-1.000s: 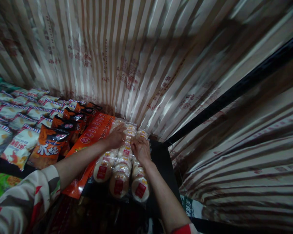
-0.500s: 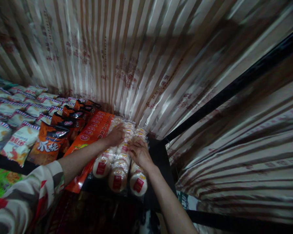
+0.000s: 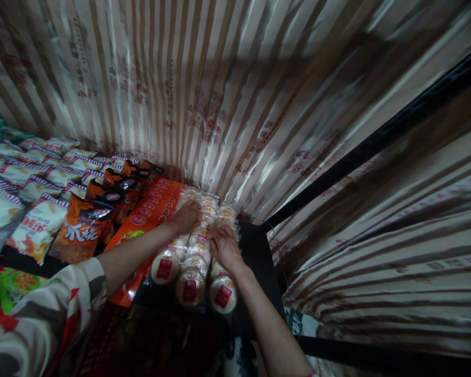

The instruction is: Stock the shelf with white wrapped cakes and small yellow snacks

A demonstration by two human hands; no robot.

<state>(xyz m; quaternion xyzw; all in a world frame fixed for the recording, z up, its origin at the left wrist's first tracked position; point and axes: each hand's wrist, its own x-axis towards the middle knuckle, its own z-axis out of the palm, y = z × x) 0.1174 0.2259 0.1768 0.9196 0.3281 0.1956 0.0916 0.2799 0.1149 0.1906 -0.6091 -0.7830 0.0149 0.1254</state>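
Note:
Three rows of round white crackers [image 3: 190, 287] in clear wrappers with red labels lie overlapping on a black shelf [image 3: 255, 256]. My left hand [image 3: 187, 217] rests on the far part of the left and middle rows, its fingers curled over the wrappers. Beside it, my right hand [image 3: 224, 246] is bent over the right row, with fingertips pressed together on the wrapped crackers near the middle row. The undersides of both hands are hidden. Left of the rows lies a flat orange package [image 3: 157, 201], partly covered by my left forearm.
Orange-and-black snack bags [image 3: 80, 230] and several rows of white snack bags [image 3: 37, 225] stand to the left. Green packaging [image 3: 19, 288] lies below them. A striped, wrinkled sheet [image 3: 204, 94] hangs behind, and a black bar [image 3: 361, 152] slants up on the right.
The view has shifted slightly, so the bags on the left appear a little further right. Both hands stay on the cracker rows, with only small finger movement.

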